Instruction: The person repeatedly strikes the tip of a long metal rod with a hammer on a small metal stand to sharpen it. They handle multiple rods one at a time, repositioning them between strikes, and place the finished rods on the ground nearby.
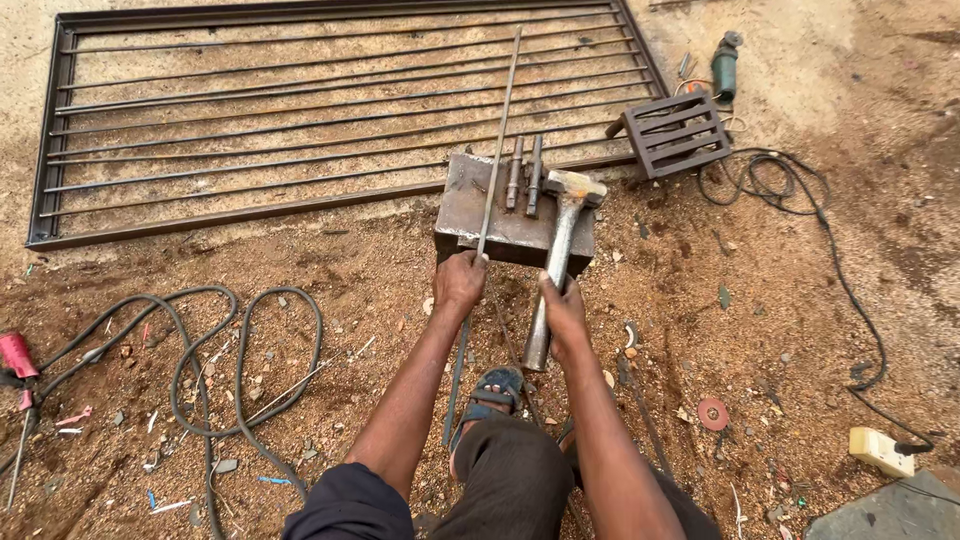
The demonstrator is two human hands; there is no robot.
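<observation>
Left hand (459,280) grips thin grey steel rod (497,145) lying across rusty steel block (470,205) ahead. Right hand (563,310), just beside, holds steel-handled hammer (556,260), head on block.

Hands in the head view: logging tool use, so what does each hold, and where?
Left hand grips the thin steel rod near its lower part; right hand grips the hammer mid-handle.

Rusty, scuffed steel block (510,225) ahead of the fingers; thin dull metal rod (497,140); worn grey metal hammer (556,262) (matt handle); rough gritty dirt ground (330,270).
</observation>
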